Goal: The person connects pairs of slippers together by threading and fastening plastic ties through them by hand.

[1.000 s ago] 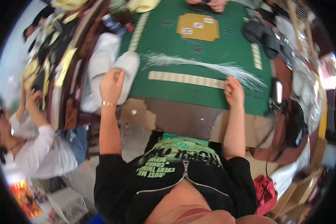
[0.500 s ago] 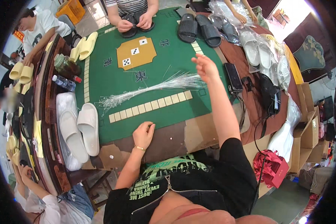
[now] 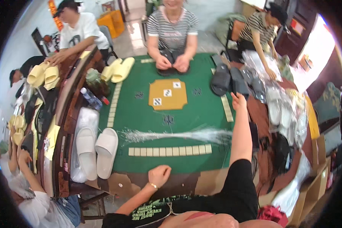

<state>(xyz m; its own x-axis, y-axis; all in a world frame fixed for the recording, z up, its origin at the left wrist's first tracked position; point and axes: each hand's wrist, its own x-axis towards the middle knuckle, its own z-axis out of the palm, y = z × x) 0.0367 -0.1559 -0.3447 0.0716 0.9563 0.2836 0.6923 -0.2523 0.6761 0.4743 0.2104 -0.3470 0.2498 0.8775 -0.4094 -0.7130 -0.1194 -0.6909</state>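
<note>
My right hand (image 3: pixel 238 102) is stretched out across the right side of the table, fingers partly extended and apart. It is at the near end of a dark ridged slipper (image 3: pixel 238 80); whether it touches the slipper, I cannot tell. The matching dark slipper (image 3: pixel 220 80) lies just to its left. Close to me, my left hand (image 3: pixel 159 176) rests at the table's front edge, its fingers curled in and nothing visible in them. Beyond it, a bundle of thin clear plastic ties (image 3: pixel 178 135) lies across the green table top (image 3: pixel 136 125).
White slippers (image 3: pixel 107 152) stand at the left, with yellow slippers (image 3: pixel 122 70) further back. A bottle (image 3: pixel 90 98) and a jar (image 3: pixel 96 79) are beside them. Opposite, a person handles dark slippers (image 3: pixel 167 62). Bagged slippers (image 3: pixel 279 106) cover the brown cloth at right.
The view has tilted up, showing more of the people opposite. My right hand has reached farther away, from above the ties to the dark slippers. My left hand stays by the table's front edge.
</note>
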